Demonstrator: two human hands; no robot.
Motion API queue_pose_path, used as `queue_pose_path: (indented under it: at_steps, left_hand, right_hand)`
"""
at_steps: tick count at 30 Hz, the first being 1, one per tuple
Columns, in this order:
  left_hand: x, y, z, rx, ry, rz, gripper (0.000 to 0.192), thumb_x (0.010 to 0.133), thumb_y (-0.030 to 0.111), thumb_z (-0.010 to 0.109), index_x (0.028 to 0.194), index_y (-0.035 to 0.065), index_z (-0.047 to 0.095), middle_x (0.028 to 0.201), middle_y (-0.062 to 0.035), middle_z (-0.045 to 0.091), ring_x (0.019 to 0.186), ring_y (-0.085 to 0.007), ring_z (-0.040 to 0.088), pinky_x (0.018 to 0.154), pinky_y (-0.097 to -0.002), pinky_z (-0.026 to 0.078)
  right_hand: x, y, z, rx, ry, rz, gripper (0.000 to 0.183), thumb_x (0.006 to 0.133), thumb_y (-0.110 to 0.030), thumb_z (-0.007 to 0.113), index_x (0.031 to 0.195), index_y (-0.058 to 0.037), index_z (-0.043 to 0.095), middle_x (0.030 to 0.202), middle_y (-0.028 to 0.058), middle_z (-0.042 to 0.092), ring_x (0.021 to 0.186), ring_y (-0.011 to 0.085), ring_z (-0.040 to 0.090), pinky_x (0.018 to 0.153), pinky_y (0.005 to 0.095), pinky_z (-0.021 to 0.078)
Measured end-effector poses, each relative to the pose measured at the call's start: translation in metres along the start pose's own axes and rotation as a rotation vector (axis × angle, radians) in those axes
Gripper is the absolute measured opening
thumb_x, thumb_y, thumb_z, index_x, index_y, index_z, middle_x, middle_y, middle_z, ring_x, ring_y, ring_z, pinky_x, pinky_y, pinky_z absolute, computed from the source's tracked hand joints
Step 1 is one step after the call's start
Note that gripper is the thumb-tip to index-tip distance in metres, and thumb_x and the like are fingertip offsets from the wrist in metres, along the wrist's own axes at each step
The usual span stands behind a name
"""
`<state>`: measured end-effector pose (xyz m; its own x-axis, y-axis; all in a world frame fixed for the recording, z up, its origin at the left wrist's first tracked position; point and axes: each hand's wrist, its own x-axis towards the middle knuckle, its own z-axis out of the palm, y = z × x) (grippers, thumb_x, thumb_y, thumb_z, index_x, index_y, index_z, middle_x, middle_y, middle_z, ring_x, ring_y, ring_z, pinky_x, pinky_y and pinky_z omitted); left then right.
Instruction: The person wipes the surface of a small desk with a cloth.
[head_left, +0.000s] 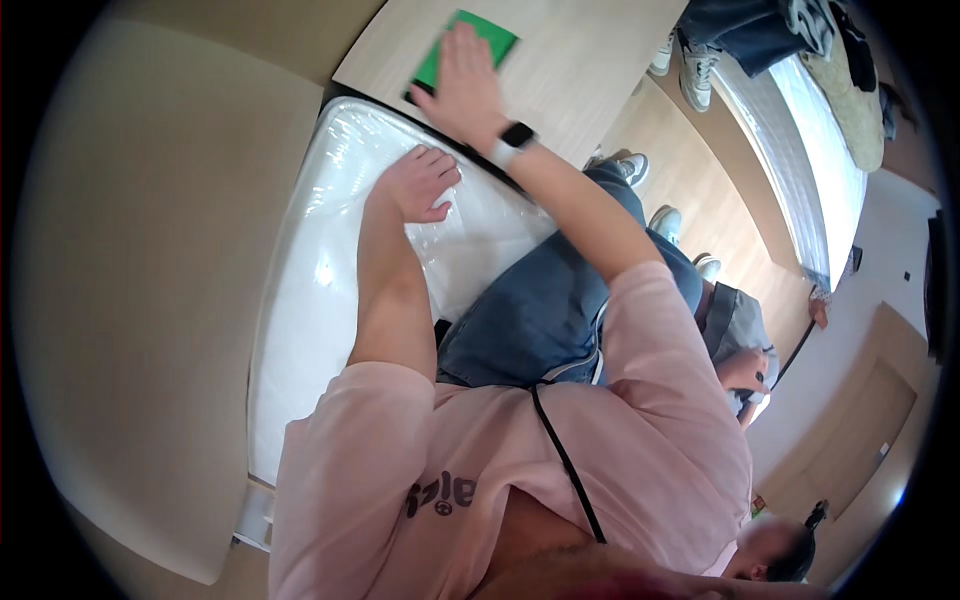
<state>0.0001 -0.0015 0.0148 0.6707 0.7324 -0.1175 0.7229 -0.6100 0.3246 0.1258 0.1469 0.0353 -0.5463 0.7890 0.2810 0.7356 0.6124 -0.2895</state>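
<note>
My right hand, wearing a dark-faced watch on a pale strap, lies flat with its palm down over a flat green rectangular item with a dark edge. That item rests near the corner of a light wood tabletop. What it is exactly, I cannot tell. Below and to the left, my left hand leans on a white mattress in clear plastic wrap. Its fingers are slightly bent, its thumb stands apart, and nothing shows in its grasp.
A beige panel rises along the left. To the right, people's shoes stand on the wood floor. Another plastic-wrapped mattress lies beyond. One person sits close on my right, a hand in view. A wooden door is farther off.
</note>
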Motion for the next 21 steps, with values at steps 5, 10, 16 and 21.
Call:
queue_pose_path:
  at_steps: [5,10,16,21]
  left_hand:
    - [0.009,0.0,0.004,0.001,0.056,-0.009,0.05,0.08,0.041,0.068,0.118,0.0078,0.069,0.129,-0.0122,0.064,0.13,-0.0326,0.053,0.117,-0.0469,0.037]
    - [0.016,0.002,-0.008,0.0,-0.118,-0.03,0.052,0.082,0.043,0.069,0.121,0.0078,0.067,0.131,-0.0116,0.062,0.132,-0.0303,0.051,0.117,-0.0452,0.036]
    - [0.001,0.0,0.002,0.0,-0.047,-0.052,0.048,0.082,0.04,0.07,0.119,0.0092,0.064,0.121,-0.01,0.059,0.122,-0.0297,0.052,0.107,-0.045,0.04]
    - [0.009,0.001,-0.007,-0.024,-0.047,-0.032,0.047,0.082,0.04,0.07,0.118,0.0094,0.064,0.121,-0.0098,0.06,0.122,-0.0291,0.052,0.108,-0.0448,0.04]
  right_hand:
    - [0.067,-0.052,0.037,-0.102,0.03,0.056,0.1,0.095,-0.063,0.058,0.156,0.0142,0.036,0.165,0.0335,0.034,0.158,0.0424,0.026,0.131,0.0525,0.017]
    - [0.069,-0.042,0.03,-0.161,0.026,0.06,0.104,0.095,-0.066,0.056,0.16,0.0109,0.033,0.168,0.0294,0.031,0.16,0.0401,0.021,0.131,0.0529,0.0129]
    - [-0.039,0.015,-0.032,0.109,-0.042,0.095,0.099,0.087,-0.048,0.076,0.156,0.0107,0.037,0.166,0.028,0.034,0.158,0.0393,0.028,0.13,0.0531,0.0203]
    - [-0.144,0.06,-0.115,-0.032,-0.197,0.179,0.1,0.09,-0.048,0.073,0.16,0.0097,0.029,0.17,0.0273,0.028,0.161,0.0382,0.023,0.131,0.0525,0.0186]
